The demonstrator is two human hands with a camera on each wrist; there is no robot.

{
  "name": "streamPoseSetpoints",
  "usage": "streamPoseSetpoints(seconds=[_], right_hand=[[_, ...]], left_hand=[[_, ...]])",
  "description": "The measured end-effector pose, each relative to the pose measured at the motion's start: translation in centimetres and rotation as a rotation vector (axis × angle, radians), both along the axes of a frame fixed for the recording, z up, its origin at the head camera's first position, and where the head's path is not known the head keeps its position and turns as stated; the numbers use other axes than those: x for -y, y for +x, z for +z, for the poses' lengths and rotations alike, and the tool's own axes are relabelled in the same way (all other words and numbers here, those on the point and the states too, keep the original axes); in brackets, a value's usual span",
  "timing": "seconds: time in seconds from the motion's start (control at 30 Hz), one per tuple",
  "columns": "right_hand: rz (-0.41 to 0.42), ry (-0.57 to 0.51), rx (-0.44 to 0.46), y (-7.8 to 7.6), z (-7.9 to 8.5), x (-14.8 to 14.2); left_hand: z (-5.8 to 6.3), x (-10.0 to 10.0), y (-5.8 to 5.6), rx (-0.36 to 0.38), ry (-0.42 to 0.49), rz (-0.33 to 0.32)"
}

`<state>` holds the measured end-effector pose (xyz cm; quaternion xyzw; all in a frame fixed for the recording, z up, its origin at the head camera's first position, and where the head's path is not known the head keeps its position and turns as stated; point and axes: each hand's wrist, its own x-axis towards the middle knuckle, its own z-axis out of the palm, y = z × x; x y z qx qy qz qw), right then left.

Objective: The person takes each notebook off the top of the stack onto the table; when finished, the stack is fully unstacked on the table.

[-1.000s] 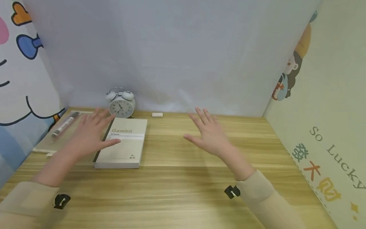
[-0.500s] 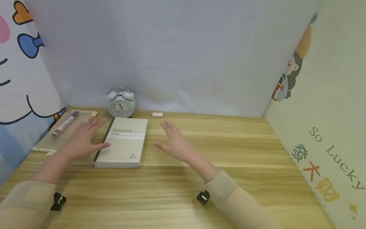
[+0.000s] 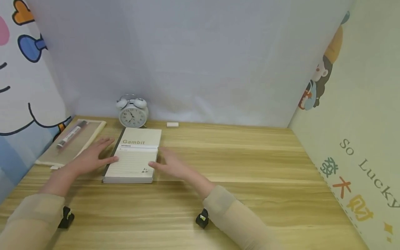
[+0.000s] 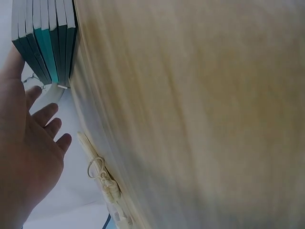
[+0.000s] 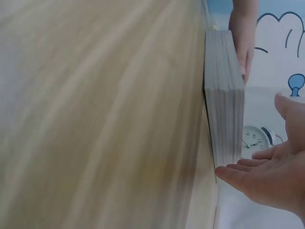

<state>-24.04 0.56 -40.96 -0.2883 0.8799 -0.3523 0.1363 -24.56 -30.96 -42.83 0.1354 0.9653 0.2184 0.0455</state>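
Note:
A stack of several notebooks (image 3: pixel 134 156) lies on the table, its top cover marked "Gambit". Dark and teal spines (image 4: pixel 45 47) show in the left wrist view, and pale page edges (image 5: pixel 223 76) in the right. At the spine side is my left hand (image 3: pixel 89 158), fingers extended and thumb over the cover's edge; its fingers look apart from the spines in the left wrist view. My right hand (image 3: pixel 175 165) is at the opposite side, thumb at the cover's edge. Its fingers (image 5: pixel 233 176) are extended close by the pages; whether they touch, I cannot tell.
Left of the stack is a translucent zip pouch (image 3: pixel 90 130) with a marker (image 3: pixel 72 134) on or inside it. Behind the stack stands a white twin-bell alarm clock (image 3: pixel 133 114), with a small white block (image 3: pixel 172 124) to its right. Printed and plain cloths hang around the wooden table (image 3: pixel 250 156).
My right hand has travelled left and lower, from over the table to the notebooks' right side. My left hand has shifted slightly left and lowered beside the spines. The notebooks stay put.

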Motion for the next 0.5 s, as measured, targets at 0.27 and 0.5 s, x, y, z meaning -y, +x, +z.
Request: streamPoseSetpoints(seconds=[0.27, 0.5], right_hand=[[-0.041, -0.05, 0.052, 0.5, -0.6, 1.8], [-0.063, -0.036, 0.059, 0.2, -1.1, 1.9]], left_hand=[[0.2, -0.4, 0.2, 0.017, 0.022, -0.007], [0.8, -0.7, 0.3, 0.025, 0.004, -0.033]])
